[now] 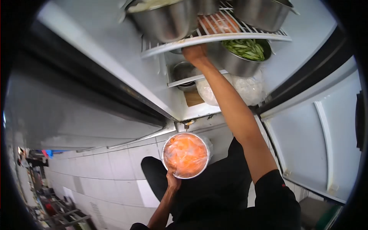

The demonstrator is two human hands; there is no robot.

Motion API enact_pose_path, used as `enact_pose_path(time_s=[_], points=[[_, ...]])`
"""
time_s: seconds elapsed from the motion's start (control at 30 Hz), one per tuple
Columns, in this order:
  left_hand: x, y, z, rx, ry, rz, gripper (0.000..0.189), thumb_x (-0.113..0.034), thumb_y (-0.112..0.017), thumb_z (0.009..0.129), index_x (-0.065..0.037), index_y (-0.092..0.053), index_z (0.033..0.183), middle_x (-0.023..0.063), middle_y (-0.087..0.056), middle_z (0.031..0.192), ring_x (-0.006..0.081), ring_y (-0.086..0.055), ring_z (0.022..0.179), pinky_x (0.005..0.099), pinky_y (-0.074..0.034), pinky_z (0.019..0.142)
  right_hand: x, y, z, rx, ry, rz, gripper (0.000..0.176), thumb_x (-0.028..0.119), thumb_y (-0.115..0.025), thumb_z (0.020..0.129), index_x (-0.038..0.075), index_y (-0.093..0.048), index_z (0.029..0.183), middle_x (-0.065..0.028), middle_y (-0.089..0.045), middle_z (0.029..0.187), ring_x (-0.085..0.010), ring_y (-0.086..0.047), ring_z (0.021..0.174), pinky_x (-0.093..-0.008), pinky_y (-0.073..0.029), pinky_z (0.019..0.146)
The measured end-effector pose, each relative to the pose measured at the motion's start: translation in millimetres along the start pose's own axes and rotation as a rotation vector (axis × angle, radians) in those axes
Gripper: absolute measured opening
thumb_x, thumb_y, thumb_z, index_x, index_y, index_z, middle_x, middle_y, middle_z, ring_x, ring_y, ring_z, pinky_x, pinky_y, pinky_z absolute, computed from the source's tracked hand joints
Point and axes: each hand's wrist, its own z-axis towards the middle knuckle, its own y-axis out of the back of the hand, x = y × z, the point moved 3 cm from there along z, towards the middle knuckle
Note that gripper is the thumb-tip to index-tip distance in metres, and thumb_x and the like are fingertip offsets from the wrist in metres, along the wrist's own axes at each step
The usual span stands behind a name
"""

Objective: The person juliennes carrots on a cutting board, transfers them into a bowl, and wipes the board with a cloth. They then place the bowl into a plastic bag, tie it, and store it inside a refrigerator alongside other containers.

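A round metal container [186, 155] of orange food under clear plastic is held in my left hand [173, 179], which grips its lower left rim above my lap. My right arm stretches up into an open refrigerator, and my right hand [195, 52] is just under the front edge of the upper wire shelf [214, 37]. Its fingers are hidden behind the shelf edge. To the right of that hand stands a metal pot [241, 63] of green cut vegetables. Below and left of the hand sits a dark metal pan [184, 71].
Large metal pots [163, 21] and a plastic-wrapped orange item [220, 23] rest on the upper shelf. Clear plastic bags [247, 89] lie lower down. The open refrigerator door [303, 138] is at the right. At the lower left stands a rack [63, 212].
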Motion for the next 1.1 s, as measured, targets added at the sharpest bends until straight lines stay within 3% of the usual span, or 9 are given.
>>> enact_pose_path(time_s=[0.07, 0.2, 0.3, 0.47, 0.67, 0.73, 0.93, 1.0, 1.1], points=[[3, -11, 14, 0.064, -0.086, -0.006, 0.069, -0.020, -0.052, 0.076, 0.002, -0.038, 0.140, 0.0166, -0.048, 0.139, 0.0314, -0.047, 0.129, 0.0438, -0.033, 0.113, 14, 18, -5, -0.155, 0.022, -0.052, 0.044, 0.046, -0.059, 0.089, 0.006, -0.067, 0.107, -0.0173, -0.070, 0.095, -0.0376, -0.066, 0.089, -0.0503, -0.051, 0.078], [29, 10, 49, 0.021, -0.094, -0.010, 0.062, -0.023, -0.052, 0.079, 0.004, -0.045, 0.134, 0.0146, -0.055, 0.133, 0.0269, -0.049, 0.127, 0.0406, -0.034, 0.111, 33, 66, -31, 0.152, -0.190, 0.092, 0.065, 0.059, -0.062, 0.085, -0.002, -0.064, 0.106, -0.0240, -0.069, 0.088, -0.0396, -0.067, 0.087, -0.0492, -0.052, 0.074], [27, 13, 46, 0.008, -0.060, -0.010, 0.061, -0.022, -0.052, 0.079, 0.004, -0.045, 0.134, 0.0143, -0.055, 0.132, 0.0265, -0.051, 0.124, 0.0399, -0.035, 0.110, 30, 92, -45, 0.005, -0.150, 0.038, 0.064, 0.060, -0.067, 0.080, -0.001, -0.065, 0.100, -0.0232, -0.069, 0.080, -0.0377, -0.068, 0.080, -0.0479, -0.052, 0.073], [7, 5, 28, 0.055, -0.064, -0.035, 0.060, -0.021, -0.050, 0.081, 0.004, -0.044, 0.136, 0.0152, -0.052, 0.136, 0.0267, -0.050, 0.127, 0.0404, -0.035, 0.110, -8, 105, -50, 0.176, -0.100, 0.313, 0.056, 0.052, -0.081, 0.070, 0.002, -0.065, 0.090, -0.0196, -0.069, 0.081, -0.0351, -0.068, 0.074, -0.0412, -0.052, 0.070], [3, -2, 34, 0.127, -0.048, 0.052, 0.067, -0.026, -0.051, 0.080, -0.001, -0.038, 0.141, 0.0144, -0.050, 0.138, 0.0292, -0.049, 0.128, 0.0427, -0.035, 0.111, -33, 124, -51, 0.291, -0.079, 0.579, 0.044, 0.035, -0.085, 0.073, 0.002, -0.061, 0.090, 0.0023, -0.055, 0.071, -0.0073, -0.047, 0.063, -0.0245, -0.044, 0.060], [1, -13, 28, 0.139, -0.036, 0.038, 0.067, -0.026, -0.050, 0.080, -0.001, -0.039, 0.141, 0.0139, -0.050, 0.139, 0.0287, -0.048, 0.129, 0.0427, -0.035, 0.111, -38, 133, -46, 0.404, -0.055, 0.652, 0.050, 0.042, -0.087, 0.067, 0.001, -0.063, 0.085, -0.0057, -0.063, 0.076, -0.0128, -0.060, 0.071, -0.0286, -0.049, 0.067], [-11, -31, 19, 0.174, -0.058, 0.014, 0.066, -0.024, -0.050, 0.082, -0.002, -0.037, 0.143, 0.0142, -0.049, 0.140, 0.0291, -0.048, 0.128, 0.0437, -0.037, 0.109, -35, 144, -65, 0.562, -0.110, 0.912, 0.066, 0.032, -0.092, 0.062, 0.001, -0.055, 0.107, -0.0070, -0.063, 0.097, -0.0146, -0.061, 0.086, -0.0297, -0.051, 0.082], [-15, -35, 15, 0.180, -0.034, 0.015, 0.068, -0.023, -0.050, 0.081, -0.005, -0.035, 0.145, 0.0139, -0.048, 0.140, 0.0297, -0.048, 0.128, 0.0440, -0.037, 0.109, -12, 176, -79, 0.413, -0.199, 0.710, 0.080, 0.022, -0.090, 0.067, -0.001, -0.043, 0.129, -0.0174, -0.051, 0.132, -0.0273, -0.052, 0.124, -0.0398, -0.042, 0.107], [-23, -51, 7, 0.134, -0.057, 0.041, 0.063, -0.028, -0.049, 0.084, -0.006, -0.039, 0.142, 0.0127, -0.054, 0.133, 0.0259, -0.057, 0.118, 0.0430, -0.051, 0.093, 43, 220, -96, 0.070, -0.065, 0.668, 0.089, 0.027, -0.092, 0.064, 0.001, -0.039, 0.131, -0.0197, -0.050, 0.132, -0.0299, -0.049, 0.127, -0.0407, -0.038, 0.109]])
